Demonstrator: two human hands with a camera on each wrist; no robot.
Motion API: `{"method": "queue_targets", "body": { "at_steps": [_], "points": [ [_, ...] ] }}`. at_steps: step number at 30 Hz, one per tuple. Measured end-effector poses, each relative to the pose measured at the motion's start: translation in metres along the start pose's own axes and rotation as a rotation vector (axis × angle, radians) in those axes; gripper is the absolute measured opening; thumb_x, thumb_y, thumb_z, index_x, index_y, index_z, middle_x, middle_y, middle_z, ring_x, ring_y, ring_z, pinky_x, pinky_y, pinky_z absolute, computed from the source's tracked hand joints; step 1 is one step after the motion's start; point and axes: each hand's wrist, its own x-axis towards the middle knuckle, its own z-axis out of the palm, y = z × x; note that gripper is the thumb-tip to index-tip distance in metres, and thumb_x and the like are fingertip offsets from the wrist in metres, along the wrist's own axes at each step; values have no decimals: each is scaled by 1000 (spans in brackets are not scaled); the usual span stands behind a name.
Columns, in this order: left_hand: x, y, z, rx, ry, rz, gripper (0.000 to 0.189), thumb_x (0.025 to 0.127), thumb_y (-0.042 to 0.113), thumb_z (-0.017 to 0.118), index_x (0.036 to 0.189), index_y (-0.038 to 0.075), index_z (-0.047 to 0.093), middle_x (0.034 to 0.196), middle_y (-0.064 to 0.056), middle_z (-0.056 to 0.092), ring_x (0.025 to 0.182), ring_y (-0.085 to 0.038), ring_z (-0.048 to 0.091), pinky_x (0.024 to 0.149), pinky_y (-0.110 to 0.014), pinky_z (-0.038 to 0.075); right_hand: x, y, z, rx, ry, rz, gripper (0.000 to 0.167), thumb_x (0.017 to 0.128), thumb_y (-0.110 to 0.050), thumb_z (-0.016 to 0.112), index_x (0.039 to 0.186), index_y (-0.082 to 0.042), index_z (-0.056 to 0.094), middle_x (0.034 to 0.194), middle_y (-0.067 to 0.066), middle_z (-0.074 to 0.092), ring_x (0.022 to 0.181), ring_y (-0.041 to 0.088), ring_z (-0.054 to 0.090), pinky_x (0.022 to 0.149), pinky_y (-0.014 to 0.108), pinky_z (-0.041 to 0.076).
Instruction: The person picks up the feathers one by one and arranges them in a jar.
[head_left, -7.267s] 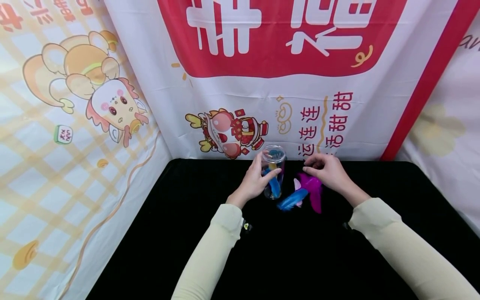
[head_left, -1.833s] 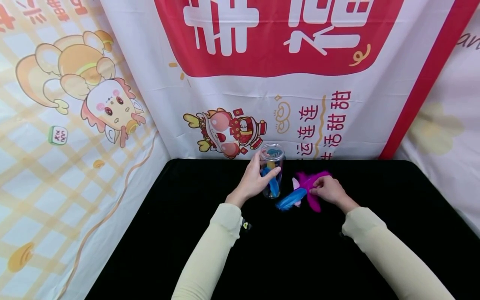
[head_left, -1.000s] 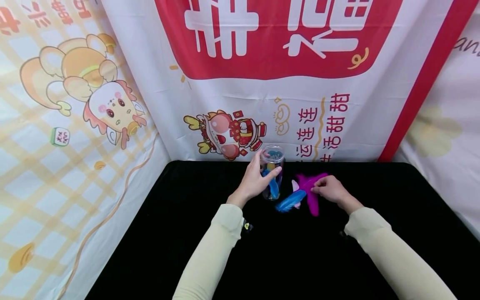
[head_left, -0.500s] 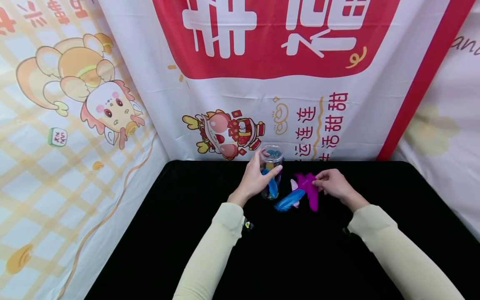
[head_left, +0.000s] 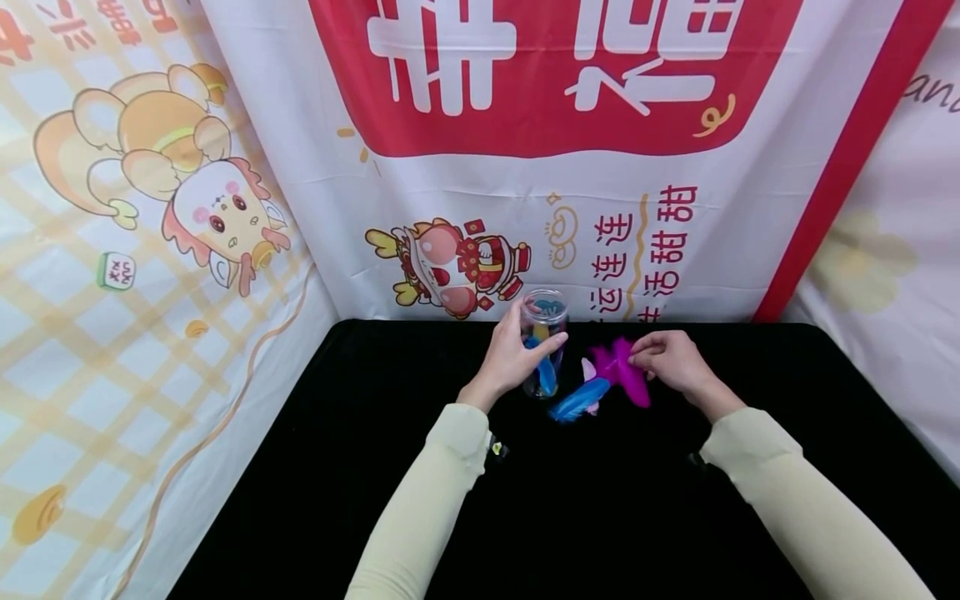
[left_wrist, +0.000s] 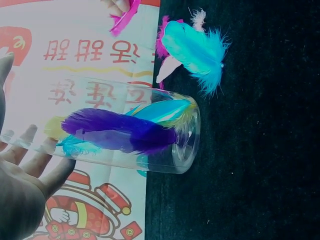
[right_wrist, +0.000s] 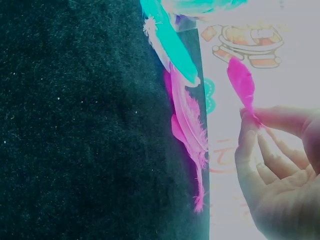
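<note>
My left hand (head_left: pixel 506 357) holds a clear jar (head_left: pixel 553 323) upright, fingers and thumb round its side. In the left wrist view a purple feather (left_wrist: pixel 120 131), a blue feather (left_wrist: pixel 167 110) and some yellow show inside it. My right hand (head_left: pixel 678 364) pinches a magenta feather (right_wrist: pixel 242 80) near its quill between thumb and forefinger, above the table. Left of that hand lies a small pile: a loose blue feather (head_left: pixel 577 402), a pale pink feather (left_wrist: pixel 168 68) and magenta feathers (right_wrist: pixel 186 112), partly overlapping. How many magenta ones there are I cannot tell.
Everything lies near the far edge of a black-covered table (head_left: pixel 585 508). A white and red printed cloth (head_left: pixel 465 183) hangs directly behind the jar, with a checked cartoon cloth (head_left: pixel 150 333) along the left side.
My right hand first hovered over the feathers, then reached down among the magenta ones. It has since risen slightly up and right with a magenta feather. The left hand and jar stay put.
</note>
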Motion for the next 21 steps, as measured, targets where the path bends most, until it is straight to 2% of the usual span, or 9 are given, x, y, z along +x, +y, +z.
{"method": "queue_targets", "body": {
  "at_steps": [5,10,21],
  "points": [
    [1,1,0,-7,7,15,87,90,55,75,156,17,32,144,-8,50,127,-23,56,107,-42,49,-1,-3,-2,7,23,-17,23,93,-5,73,108,11,68,92,16,76,67,20,68,62,32,58],
    [1,1,-1,-7,4,14,86,90,55,74,156,16,33,145,-8,50,130,-22,54,107,-41,49,1,-3,-3,16,23,-17,26,94,-7,72,111,12,67,96,17,76,72,15,68,64,31,59],
    [2,1,-4,-57,-47,-1,85,93,50,73,157,13,31,147,-9,49,132,-23,55,109,-41,47,2,-7,-4,46,14,4,35,94,-8,73,118,14,63,103,20,75,74,10,67,63,26,57]
  ]
}}
